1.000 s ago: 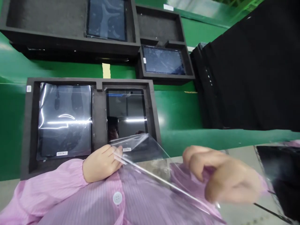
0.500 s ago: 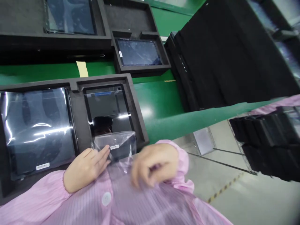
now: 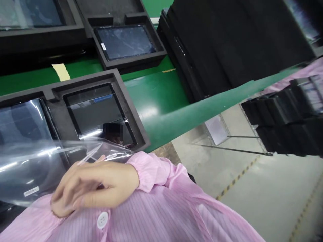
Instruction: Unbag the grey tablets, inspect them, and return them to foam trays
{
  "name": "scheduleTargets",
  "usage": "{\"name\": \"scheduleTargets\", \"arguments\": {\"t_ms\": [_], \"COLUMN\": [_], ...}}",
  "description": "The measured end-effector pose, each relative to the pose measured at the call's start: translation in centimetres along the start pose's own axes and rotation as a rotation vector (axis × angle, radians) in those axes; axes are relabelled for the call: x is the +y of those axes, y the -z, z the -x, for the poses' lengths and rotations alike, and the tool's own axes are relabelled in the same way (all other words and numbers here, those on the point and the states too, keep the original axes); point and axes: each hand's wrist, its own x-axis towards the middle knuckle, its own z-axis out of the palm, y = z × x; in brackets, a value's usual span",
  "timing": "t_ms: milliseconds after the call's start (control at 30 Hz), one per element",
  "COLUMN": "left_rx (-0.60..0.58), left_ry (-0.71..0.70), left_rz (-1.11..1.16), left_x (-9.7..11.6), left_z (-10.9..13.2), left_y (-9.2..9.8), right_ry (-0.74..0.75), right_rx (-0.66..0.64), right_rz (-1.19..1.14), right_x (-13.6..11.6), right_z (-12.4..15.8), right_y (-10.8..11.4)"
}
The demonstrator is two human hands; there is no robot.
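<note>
My right hand (image 3: 101, 185) has come across in front of my left hand, its fingers curled and pointing left. A clear plastic film (image 3: 83, 148) runs from its fingers over the left part of the black foam tray (image 3: 136, 117). Behind it, my left hand (image 3: 57, 213) is mostly hidden; only the wrist area and perhaps a fingertip show, so its grip cannot be made out. A glossy black-bordered tablet screen (image 3: 96, 107) lies in the tray's right pocket, reflecting a person. A second screen (image 3: 20, 124) fills the left pocket, partly covered by the film.
Further back, another foam tray (image 3: 161, 50) holds a smaller screen (image 3: 126, 42) with a white label. A tall stack of black trays (image 3: 234, 43) stands at right on the green mat (image 3: 151, 101). Beyond the table edge are a floor and a rack of black trays (image 3: 295, 114).
My right hand has swung left across my left hand, and the film now spreads leftward over the left screen. The view has shifted, so the trays sit further left.
</note>
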Motion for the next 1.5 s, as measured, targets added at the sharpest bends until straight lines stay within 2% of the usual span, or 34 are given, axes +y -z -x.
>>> {"name": "scheduleTargets", "arguments": {"t_ms": [67,100,133,200,233,267,300,367,467,533,633,733,833,933,1033,1133,1233,1333,1400,1500], "left_rx": [-0.125,-0.165,-0.154,-0.028,0.059,0.133,0.178,0.183,0.145,0.14,0.09,0.052,0.208,0.344,0.337,0.353,0.49,0.651,0.682,0.63], "left_ry": [-0.121,-0.203,-0.253,-0.244,-0.186,-0.105,-0.024,0.092,0.213,0.266,0.303,0.417,0.599,0.652,0.634,0.592,0.53,0.476,0.477,0.544], "left_rz": [-0.057,-0.094,-0.13,-0.247,-0.318,-0.378,-0.426,-0.471,-0.493,-0.504,-0.434,-0.17,0.263,0.649,0.852,1.015,1.137,1.196,1.229,1.256], "left_x": [0.4,0.6,0.9,1.5,1.7,2.0,2.2,2.8,3.6,4.1,4.1,3.7,3.8,4.7,5.5,5.7,5.5,5.0,4.5,3.7], "left_z": [-1.1,-1.8,-2.5,-3.7,-4.2,-4.6,-4.9,-5.4,-6.2,-6.7,-7.4,-8.1,-8.5,-8.8,-8.8,-8.3,-7.7,-7.2,-6.9,-6.5], "left_y": [0.3,0.4,0.3,0.0,-0.3,-0.5,-0.7,-1.2,-1.5,-1.5,-1.1,-0.6,-0.8,-1.2,-1.1,-0.4,0.3,1.0,1.7,2.7], "right_ry": [0.077,0.126,0.177,0.204,0.156,0.074,-0.027,-0.22,-0.425,-0.488,-0.499,-0.507,-0.526,-0.531,-0.508,-0.4,-0.199,-0.032,0.056,0.167], "right_rx": [0.217,0.38,0.556,0.872,0.974,1.023,1.018,0.889,0.713,0.719,0.777,0.801,0.764,0.704,0.688,0.771,0.825,0.785,0.775,0.761], "right_rz": [0.036,0.095,0.187,0.453,0.597,0.726,0.826,0.959,1.142,1.274,1.384,1.443,1.44,1.401,1.327,1.1,0.669,0.339,0.322,0.431], "right_x": [0.1,0.3,0.5,1.0,1.4,1.7,2.0,2.4,3.0,3.4,4.1,4.5,4.3,4.1,3.9,3.2,1.7,-0.4,-1.6,-2.7], "right_z": [0.6,0.9,1.3,2.4,3.1,3.8,4.5,5.7,6.5,6.3,5.3,4.5,4.2,4.5,4.9,4.9,4.3,3.2,2.4,1.6], "right_y": [1.7,2.8,4.1,6.6,7.7,8.5,9.0,9.0,7.3,6.2,5.5,5.7,5.9,6.1,6.2,6.2,5.5,4.2,3.1,1.4]}}
